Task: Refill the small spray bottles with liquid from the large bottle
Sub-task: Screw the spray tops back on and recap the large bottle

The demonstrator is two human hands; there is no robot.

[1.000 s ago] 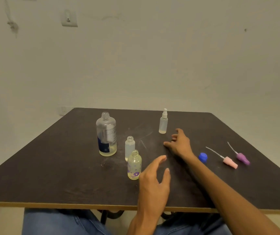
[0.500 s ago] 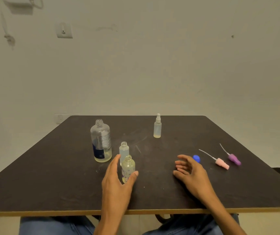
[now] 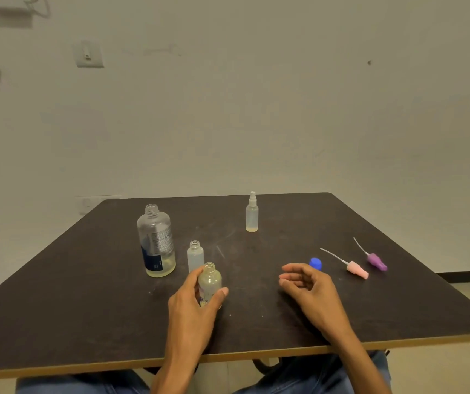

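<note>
The left hand (image 3: 192,305) curls thumb and fingers (image 3: 223,292) around an uncapped flowered bottle (image 3: 210,282) standing upright on a dark table (image 3: 85,294); the glass is yellowish, and how much it holds cannot be told. The right hand (image 3: 309,291) rests on the table to the right, holding nothing, its fingers loosely bent toward the palm.

The table is scuffed matt brown-black with a pale wood edge band along its near side. Behind it rises a bare off-white wall (image 3: 256,109) with a switch plate (image 3: 88,54) at upper left and a socket (image 3: 85,205) low near the table's far left corner. Blue jeans (image 3: 85,386) show below the near edge.

Just behind the held bottle stands a frosted bottle (image 3: 195,255), open at the neck, its contents unclear. Left of that, the large bottle (image 3: 157,243), clear, labelled and uncapped, holds only a shallow layer of pale yellow liquid at the bottom. Farther back, near the middle of the table, a capped sprayer (image 3: 252,213) shows a thin yellowish band at its base.

To the right, a blue cap (image 3: 315,263) lies just beyond the right hand's knuckles. Past it lie a pink pump (image 3: 356,270) and a purple pump (image 3: 376,261), each on its side with its dip tube pointing away toward the far left.
</note>
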